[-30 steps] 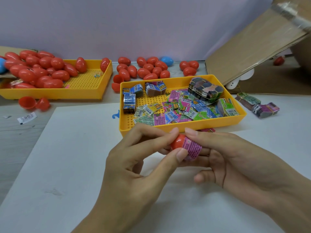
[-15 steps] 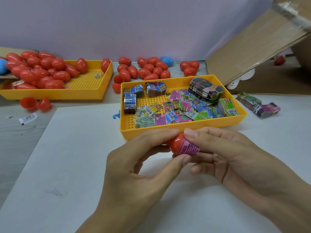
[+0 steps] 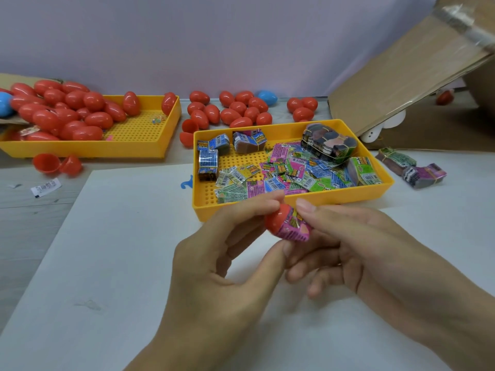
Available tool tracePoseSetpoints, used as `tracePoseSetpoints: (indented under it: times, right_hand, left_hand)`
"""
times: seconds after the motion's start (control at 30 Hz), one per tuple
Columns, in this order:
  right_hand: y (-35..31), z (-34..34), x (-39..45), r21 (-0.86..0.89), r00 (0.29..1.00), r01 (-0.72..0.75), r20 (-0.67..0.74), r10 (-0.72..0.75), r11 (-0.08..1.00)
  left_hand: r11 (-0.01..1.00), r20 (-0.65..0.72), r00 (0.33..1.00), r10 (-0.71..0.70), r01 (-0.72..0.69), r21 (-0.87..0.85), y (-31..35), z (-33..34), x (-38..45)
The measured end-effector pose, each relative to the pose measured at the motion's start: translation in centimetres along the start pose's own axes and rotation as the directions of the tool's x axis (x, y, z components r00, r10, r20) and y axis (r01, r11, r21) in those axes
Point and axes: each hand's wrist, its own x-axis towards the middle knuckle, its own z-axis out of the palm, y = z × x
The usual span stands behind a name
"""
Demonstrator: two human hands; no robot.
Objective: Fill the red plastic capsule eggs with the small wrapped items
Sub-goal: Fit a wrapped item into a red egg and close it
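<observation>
My left hand (image 3: 227,263) pinches a red capsule half (image 3: 277,218) between thumb and fingertips, just in front of the near yellow tray (image 3: 267,210). A pink wrapped item (image 3: 294,230) sticks out of that half, and my right hand (image 3: 361,250) pinches it with index finger on top and the other fingers below. The tray holds several small wrapped items (image 3: 281,175) in pink, green and blue, plus banded bundles (image 3: 328,141). Closed red eggs (image 3: 69,113) fill the left yellow tray (image 3: 107,148).
More red eggs (image 3: 235,111) and a blue one (image 3: 267,97) lie behind the near tray. Two open red halves (image 3: 56,164) sit left on the table. Two wrapped bundles (image 3: 412,167) lie right of the tray. A cardboard flap (image 3: 401,76) leans at the back right.
Both hands have shifted slightly up toward the near tray. The pink wrapped item sits turned a little, with more of its printed side showing out of the red half.
</observation>
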Motion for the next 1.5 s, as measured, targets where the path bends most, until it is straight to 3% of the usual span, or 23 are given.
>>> tracePoseSetpoints:
  times: [0.07, 0.13, 0.2, 0.3, 0.4, 0.5, 0.57, 0.77, 1.0, 1.17, 1.33, 1.5]
  right_hand:
    - [0.3, 0.0, 0.0, -0.066, 0.986, 0.149, -0.067, -0.154, 0.987]
    - [0.6, -0.2, -0.1, -0.228, 0.932, 0.309, -0.121, -0.342, 0.923]
    - [1.2, -0.3, -0.2, -0.416, 0.875, 0.391, -0.107, -0.472, 0.821]
    - [1.5, -0.1, -0.2, -0.539, 0.833, 0.457, -0.019, -0.553, 0.708]
    - [1.4, -0.5, -0.1, -0.481, 0.845, 0.472, 0.009, -0.535, 0.738]
    - [1.1, -0.7, 0.1, -0.347, 0.914, 0.325, -0.125, -0.387, 0.88]
    - [0.9, -0.4, 0.3, -0.267, 0.96, 0.208, -0.129, -0.249, 0.941]
    - [0.7, -0.1, 0.0, -0.233, 0.958, 0.241, -0.097, -0.269, 0.942]
    - [0.2, 0.0, 0.3, -0.085, 0.981, 0.16, -0.092, -0.168, 0.983]
    - [0.7, -0.1, 0.2, -0.096, 0.956, 0.258, -0.119, -0.269, 0.961]
    - [1.2, -0.6, 0.2, -0.33, 0.854, 0.434, -0.146, -0.5, 0.838]
    - [1.8, -0.5, 0.2, -0.419, 0.813, 0.53, 0.004, -0.583, 0.737]
  left_hand:
    - [0.998, 0.049, 0.998, -0.037, 0.04, -0.045, 0.4, -0.2, 0.1]
    - [0.981, 0.041, 0.985, -0.167, 0.17, -0.097, 0.6, -0.5, 0.2]
    - [0.952, 0.035, 0.961, -0.276, 0.278, -0.128, 1.0, -0.5, 0.4]
    - [0.943, 0.029, 0.956, -0.292, 0.293, -0.156, 1.0, -0.4, 0.8]
    - [0.958, -0.025, 0.975, -0.222, 0.213, -0.193, 0.6, -0.5, 1.1]
    - [0.973, -0.045, 0.987, -0.155, 0.145, -0.178, 0.3, -0.6, 1.2]
    - [0.982, -0.03, 0.994, -0.108, 0.102, -0.159, 0.2, -0.6, 1.1]
    - [0.994, -0.03, 0.998, -0.05, 0.046, -0.097, 0.3, -0.6, 0.7]
    - [1.0, -0.027, 1.0, -0.006, 0.005, -0.017, 0.3, -0.5, 0.6]
    - [0.999, 0.028, 1.0, 0.009, -0.01, 0.038, 0.4, -0.5, 0.4]
    - [0.975, 0.002, 0.987, -0.162, 0.16, -0.152, 0.8, -0.5, 0.4]
    - [0.976, -0.035, 0.983, -0.181, 0.175, -0.129, 0.9, -0.6, 0.9]
